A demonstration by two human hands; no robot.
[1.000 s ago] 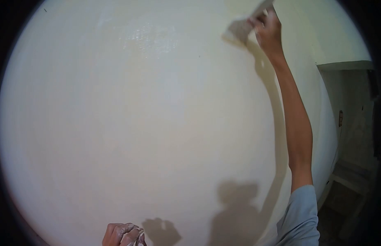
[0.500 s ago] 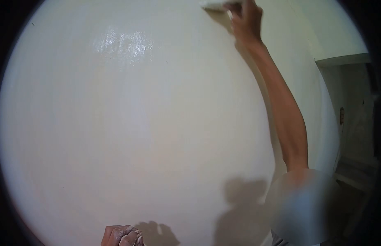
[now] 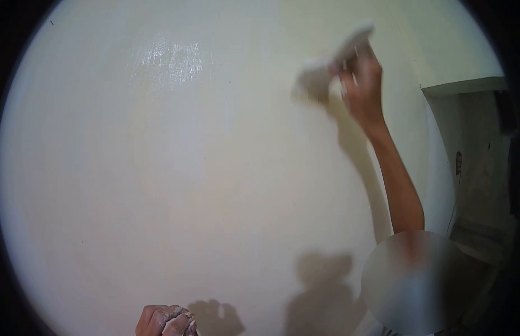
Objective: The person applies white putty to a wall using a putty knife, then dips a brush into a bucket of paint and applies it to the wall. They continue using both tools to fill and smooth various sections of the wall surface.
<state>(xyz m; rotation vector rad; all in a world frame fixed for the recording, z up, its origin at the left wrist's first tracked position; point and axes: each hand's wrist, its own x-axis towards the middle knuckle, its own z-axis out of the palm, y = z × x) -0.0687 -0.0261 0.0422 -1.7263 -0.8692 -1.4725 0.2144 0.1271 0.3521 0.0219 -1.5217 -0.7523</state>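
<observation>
Raised at the upper right, my right hand (image 3: pixel 363 87) grips a flat, blade-like tool (image 3: pixel 352 45), smeared by motion. The tool stands a little off the pale wall (image 3: pixel 215 168), and its shadow falls on the wall to the left. At the bottom edge my left hand (image 3: pixel 167 321) is closed, with whitish paste on its fingers. Whatever it holds is hidden below the frame. A shiny wet-looking patch (image 3: pixel 173 61) shows on the wall at the upper left.
To the right the wall ends at a recessed opening (image 3: pixel 467 84), with a socket or switch plate (image 3: pixel 458 163) and a thin cable inside. Shadows of a head and shoulders lie low on the wall. A blurred disc covers my upper right arm.
My right hand has moved down and to the right with the tool, which now tilts up and away from the wall. My left hand has barely moved.
</observation>
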